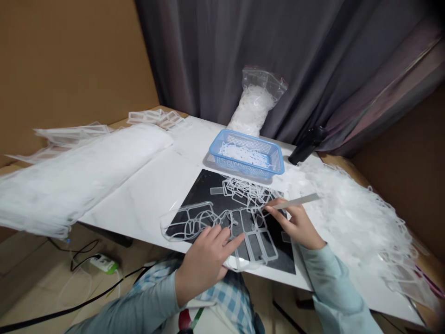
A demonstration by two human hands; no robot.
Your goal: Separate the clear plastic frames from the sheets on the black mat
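My left hand (210, 253) lies with fingers stretched over translucent, rubbery frame-shaped pieces (255, 243) on a black mat (283, 262). My right hand (297, 222) is closed in a pinch on a flat silver tool that looks like tweezers (301, 201). Its working tip is at the upper edge of the frames, too small to make out clearly. More joined frames and loops (198, 220) spread left of my left hand, partly over the mat's edge. A tangled heap of thin white loops (246, 190) sits at the back of the mat.
Behind the mat is a blue basket (217, 144) holding thin white strips. A zip bag (252, 104) of white pieces leans against the curtain. A black bottle (308, 144) lies tilted at right. Translucent piles (351, 222) cover the right side; a large stack (86, 162) fills the left.
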